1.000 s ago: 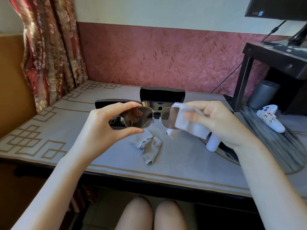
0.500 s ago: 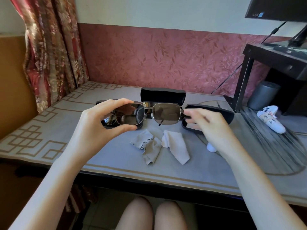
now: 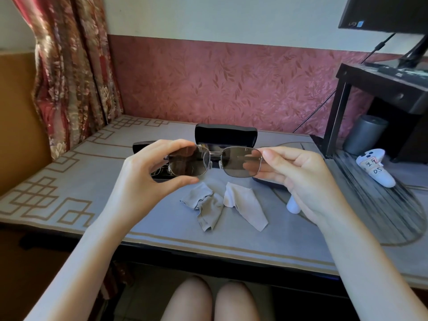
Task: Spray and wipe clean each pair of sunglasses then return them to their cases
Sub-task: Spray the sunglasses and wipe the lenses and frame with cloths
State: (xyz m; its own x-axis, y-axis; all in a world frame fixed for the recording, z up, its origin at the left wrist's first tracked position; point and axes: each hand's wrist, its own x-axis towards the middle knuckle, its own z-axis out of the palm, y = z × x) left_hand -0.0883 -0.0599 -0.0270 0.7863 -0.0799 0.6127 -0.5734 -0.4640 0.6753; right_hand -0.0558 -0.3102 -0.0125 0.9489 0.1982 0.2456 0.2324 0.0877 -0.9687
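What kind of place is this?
Probably a room in a home, maybe a study corner: a floral curtain, leaf-patterned wallpaper, and a monitor on a dark desk.

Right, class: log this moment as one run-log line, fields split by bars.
left hand: grips sunglasses | right hand: pinches their other end | white cloth, grey cloth: lying on table | open case: behind sunglasses

I count two pairs of sunglasses (image 3: 214, 162), the second pair (image 3: 158, 170) left of centre; three black cases (image 3: 225, 135); two cloths, a grey cloth (image 3: 205, 206) and a white cloth (image 3: 245, 202); one white bottle (image 3: 293, 206); one game controller (image 3: 375, 169) at right.
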